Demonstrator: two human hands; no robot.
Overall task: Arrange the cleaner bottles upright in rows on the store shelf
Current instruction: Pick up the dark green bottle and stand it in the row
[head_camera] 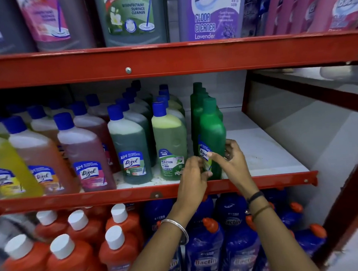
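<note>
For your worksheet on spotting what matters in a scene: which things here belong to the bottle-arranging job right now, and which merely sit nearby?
In the job:
- dark green plastic bottle with green cap
- left hand
- right hand
- white middle shelf board

Merely nearby:
- orange bottles with white caps
- blue Bactin bottles with orange caps
- large purple lavender floor cleaner jug

Light is soft and even over both hands, the left hand (193, 174) and the right hand (232, 157), which show fairly sharp against the pale shelf board (268, 151) lit brightest just right of them. Above and left of the hands the shelf's depths fall into dim shadow. Far from the hands the wide lens bends the red shelf rail (170, 59) and smears the orange bottles (62, 263) below-left with blur.
</note>
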